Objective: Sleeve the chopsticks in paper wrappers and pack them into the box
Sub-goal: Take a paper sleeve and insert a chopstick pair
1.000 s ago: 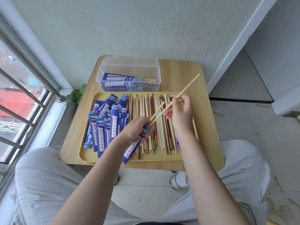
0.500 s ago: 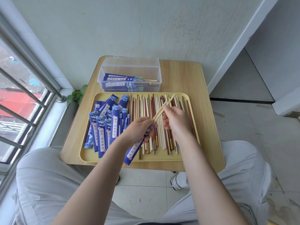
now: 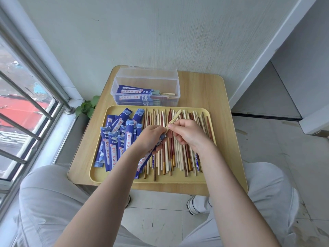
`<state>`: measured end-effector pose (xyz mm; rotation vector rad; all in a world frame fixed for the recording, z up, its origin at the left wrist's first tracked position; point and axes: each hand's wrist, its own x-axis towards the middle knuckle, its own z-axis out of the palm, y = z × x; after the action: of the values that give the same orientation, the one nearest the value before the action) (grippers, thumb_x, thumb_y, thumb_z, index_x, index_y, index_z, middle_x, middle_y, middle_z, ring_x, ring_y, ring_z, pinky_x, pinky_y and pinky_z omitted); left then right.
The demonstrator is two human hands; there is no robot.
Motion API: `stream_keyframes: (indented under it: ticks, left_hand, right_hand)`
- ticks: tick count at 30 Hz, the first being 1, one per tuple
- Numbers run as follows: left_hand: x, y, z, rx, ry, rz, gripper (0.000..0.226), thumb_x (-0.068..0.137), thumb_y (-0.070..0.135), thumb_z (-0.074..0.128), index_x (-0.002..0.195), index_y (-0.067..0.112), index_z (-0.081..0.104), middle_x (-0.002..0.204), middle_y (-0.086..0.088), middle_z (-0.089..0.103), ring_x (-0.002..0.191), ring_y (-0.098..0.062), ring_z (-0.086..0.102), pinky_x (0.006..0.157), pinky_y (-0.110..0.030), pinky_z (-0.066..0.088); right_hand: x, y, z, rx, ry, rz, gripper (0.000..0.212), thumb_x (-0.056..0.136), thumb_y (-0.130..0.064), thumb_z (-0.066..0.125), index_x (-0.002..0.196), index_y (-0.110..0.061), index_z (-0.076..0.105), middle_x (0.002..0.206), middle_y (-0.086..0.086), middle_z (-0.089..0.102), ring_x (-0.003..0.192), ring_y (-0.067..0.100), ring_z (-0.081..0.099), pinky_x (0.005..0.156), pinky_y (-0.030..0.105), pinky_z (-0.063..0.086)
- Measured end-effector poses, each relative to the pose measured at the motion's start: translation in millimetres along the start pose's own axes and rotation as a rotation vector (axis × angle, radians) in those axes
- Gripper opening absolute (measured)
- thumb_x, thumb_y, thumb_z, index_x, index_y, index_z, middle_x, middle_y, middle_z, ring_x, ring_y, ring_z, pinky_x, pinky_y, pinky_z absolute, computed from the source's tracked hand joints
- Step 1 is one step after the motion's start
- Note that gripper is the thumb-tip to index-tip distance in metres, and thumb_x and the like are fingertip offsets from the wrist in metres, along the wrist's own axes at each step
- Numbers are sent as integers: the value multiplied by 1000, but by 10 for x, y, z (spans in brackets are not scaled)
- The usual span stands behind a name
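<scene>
My left hand point(image 3: 151, 138) grips a blue paper wrapper point(image 3: 145, 162) that slants down towards me over the yellow tray point(image 3: 99, 177). My right hand point(image 3: 187, 133) pinches a pale chopstick pair point(image 3: 175, 118) whose lower part sits inside the wrapper; only a short top end sticks out. Loose chopsticks point(image 3: 179, 157), pale and red-brown, lie side by side on the tray's right half. A pile of blue wrappers point(image 3: 115, 139) covers its left half. The clear plastic box point(image 3: 147, 86) stands behind the tray and holds several sleeved pairs.
The small wooden table point(image 3: 222, 113) stands against a wall. A barred window point(image 3: 26, 104) is at the left, a green plant point(image 3: 88, 106) beside the table. My knees in grey trousers flank the table's front edge. Tiled floor lies to the right.
The chopstick pair has slid far down into the wrapper; much less of it sticks out. My right hand has moved down and left towards my left hand.
</scene>
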<state>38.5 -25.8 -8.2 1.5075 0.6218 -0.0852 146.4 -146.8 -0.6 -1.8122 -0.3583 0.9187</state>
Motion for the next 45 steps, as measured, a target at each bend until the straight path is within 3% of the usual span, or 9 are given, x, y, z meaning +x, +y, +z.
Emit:
stream_keyframes:
  ticks: [9,13,17,20,23,32,36,40,45]
  left_hand:
    - [382,525,-288,316,108,85,31,101,20,38,88,4,61,59,-5,49,44,-19,42,42,-28,35]
    - [723,811,-430,711,261,209,37,107,35,34,101,8,59,84,-5,56,74,-21,52,68,-32,41]
    - [971,996,-528,1049,433,343,36,107,34,31,107,8,56,91,-8,59,88,-32,60,75,-42,45]
    - [1096,1032,-673,978,599,468,38,106,32,34,130,10,53,123,-8,62,116,-30,57,106,-42,33]
    - [1169,902,-821,951,635,434,42,106,28,35,141,9,49,145,-8,51,137,-25,43,118,-38,20]
    - [1306,490,-989,1101,459,160,43,105,31,27,136,14,50,138,-8,52,129,-28,46,106,-46,35]
    - [1327,471,-990,1094,405,99,44,105,34,26,139,17,48,134,-7,53,127,-28,47,104,-48,38]
    - [1370,450,-996,1084,412,81,43,103,34,27,130,14,54,127,-10,54,122,-28,46,102,-47,39]
    - [1356,425,-1049,1170,541,59,45,100,34,27,119,9,59,123,-15,53,116,-33,47,100,-46,36]
  right_hand:
    - [410,-558,-70,268,9,-34,14,103,-12,54,94,-5,63,66,6,59,48,13,50,45,24,40]
    - [666,-730,5,377,53,-30,13,103,-11,55,94,-4,59,71,11,60,52,17,54,45,25,44]
    - [913,-807,19,556,127,-27,13,103,-11,54,99,0,61,71,11,61,55,19,60,53,27,51]
    - [1069,-842,-8,708,284,-9,13,103,-9,53,94,-2,60,67,10,63,53,17,61,52,26,53]
    - [1239,-825,-15,753,414,28,12,102,-10,54,94,-3,59,71,12,66,52,17,64,49,24,54]
    - [1494,-945,321,622,273,205,11,102,-12,56,108,-3,52,77,15,72,60,21,70,47,24,54]
    - [1451,-959,159,615,259,170,30,103,-15,55,128,1,51,82,19,71,64,24,71,51,25,57]
    - [1398,-871,77,216,341,79,33,101,-6,47,132,4,51,87,12,72,50,21,67,45,26,53]
    - [1309,-811,98,-411,340,-123,28,97,-14,42,103,-13,69,76,2,69,45,12,59,46,24,49]
